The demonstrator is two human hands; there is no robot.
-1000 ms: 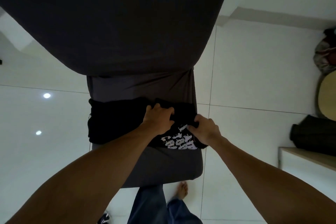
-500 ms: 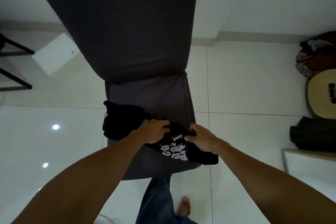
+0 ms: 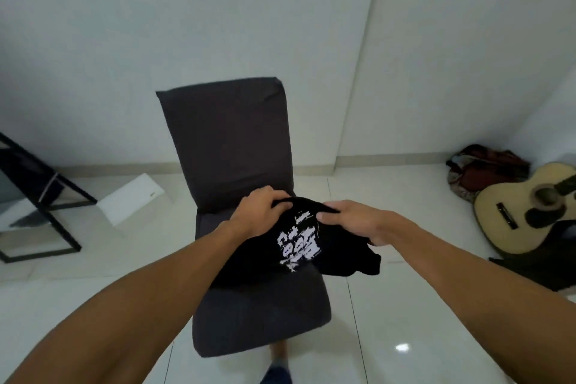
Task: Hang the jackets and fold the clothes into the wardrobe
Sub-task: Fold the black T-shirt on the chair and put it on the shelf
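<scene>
One garment is in hand: a black T-shirt [image 3: 308, 246] with white print, held bunched above the seat of the dark grey chair [image 3: 230, 146]. We judge it lifted off the seat, though part of the cloth may touch the cushion (the fold hides the contact).

Left hand [image 3: 260, 215]: fingers curled over the shirt's upper edge, gripping it, just in front of the chair's backrest. Right hand [image 3: 355, 220]: fingers and thumb closed round the cloth at the same edge, a little to the chair's right side. Both arms reach over the seat.

Progress, as we judge it: early. The shirt is crumpled, not folded; no wardrobe, hanger or jacket is in view, so nothing can be counted as put away. Left to do: fold this shirt, carry it to the wardrobe, then the rest.

Containers: none in use. A dark red bag [image 3: 486, 171] lies on the floor well to the chair's right, contents not visible, with a guitar [image 3: 530, 212] beside it. A black-framed mirror [image 3: 34, 193] stands to the chair's left.
</scene>
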